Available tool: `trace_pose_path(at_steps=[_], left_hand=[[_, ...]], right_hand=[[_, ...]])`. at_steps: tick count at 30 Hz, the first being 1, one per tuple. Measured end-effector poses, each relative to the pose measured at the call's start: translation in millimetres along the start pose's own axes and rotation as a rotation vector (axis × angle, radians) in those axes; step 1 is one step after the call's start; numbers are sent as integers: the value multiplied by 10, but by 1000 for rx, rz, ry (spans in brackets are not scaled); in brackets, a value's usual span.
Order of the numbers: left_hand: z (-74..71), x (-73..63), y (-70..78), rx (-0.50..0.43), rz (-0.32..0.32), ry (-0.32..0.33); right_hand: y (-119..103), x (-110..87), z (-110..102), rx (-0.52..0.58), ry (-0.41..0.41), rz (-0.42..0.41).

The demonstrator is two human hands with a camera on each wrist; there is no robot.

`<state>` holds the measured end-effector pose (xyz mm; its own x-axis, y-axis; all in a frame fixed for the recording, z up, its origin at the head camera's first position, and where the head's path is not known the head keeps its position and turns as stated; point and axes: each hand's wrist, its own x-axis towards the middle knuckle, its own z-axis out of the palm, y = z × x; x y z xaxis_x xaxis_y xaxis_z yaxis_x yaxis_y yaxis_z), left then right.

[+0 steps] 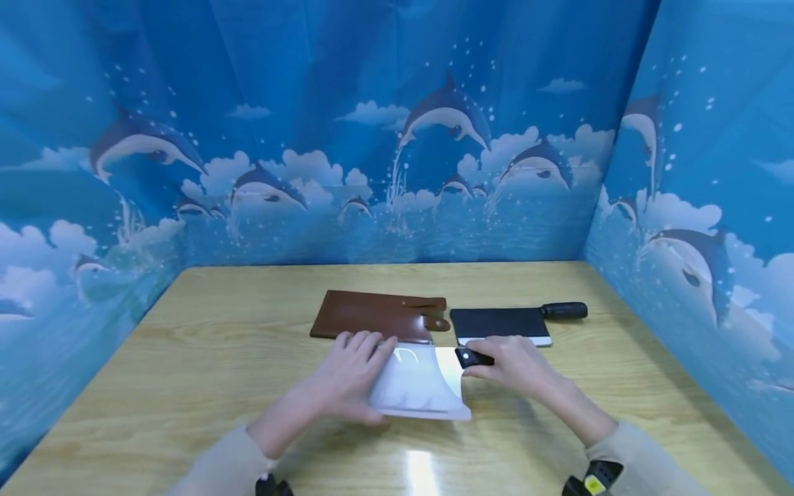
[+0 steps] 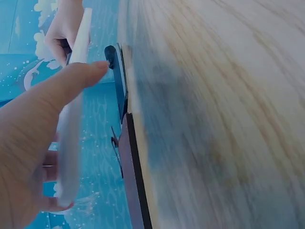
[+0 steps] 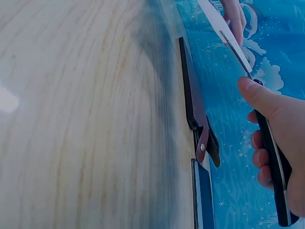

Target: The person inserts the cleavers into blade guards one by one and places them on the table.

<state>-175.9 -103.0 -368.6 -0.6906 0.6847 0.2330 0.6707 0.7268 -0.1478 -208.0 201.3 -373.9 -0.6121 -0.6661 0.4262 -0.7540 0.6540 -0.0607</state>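
Over the near middle of the table, both hands hold a kitchen knife and its white blade sheath. My left hand (image 1: 347,377) grips the left end of the sheath (image 1: 414,386), with thumb and fingers on opposite faces in the left wrist view. The black knife handle (image 3: 271,162) is wrapped by the fingers of my right hand (image 1: 513,362). A strip of shiny blade (image 1: 451,365) shows between handle and sheath; the rest of the blade is hidden inside. Seen from the wrists, knife and sheath are raised above the tabletop.
Behind the hands lies a brown leather knife cover (image 1: 372,313) with a snap strap. To its right is a black cleaver (image 1: 496,322) with a bright edge, its handle pointing right. The wooden table (image 1: 217,331) meets blue dolphin-print curtains (image 1: 298,241) at the back and sides.
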Motion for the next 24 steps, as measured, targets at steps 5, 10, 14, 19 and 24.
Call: trace_pose_path(at_steps=[5,10,14,19,24], left_hand=[[13,-40,-34,-19,11,0],[17,-1,-40,-8,37,23],[39,58,-52,-1,45,22],[78,108,-99,-7,37,23],[109,150,-139,-3,24,-9]], right_hand=[[31,-37,-38,21,-43,32],[73,-63,-90,39,-103,75],[162,-82,-149,65,-191,182],[338,-176,-216,189,-245,371],[506,-298,-238,308,-219,454]])
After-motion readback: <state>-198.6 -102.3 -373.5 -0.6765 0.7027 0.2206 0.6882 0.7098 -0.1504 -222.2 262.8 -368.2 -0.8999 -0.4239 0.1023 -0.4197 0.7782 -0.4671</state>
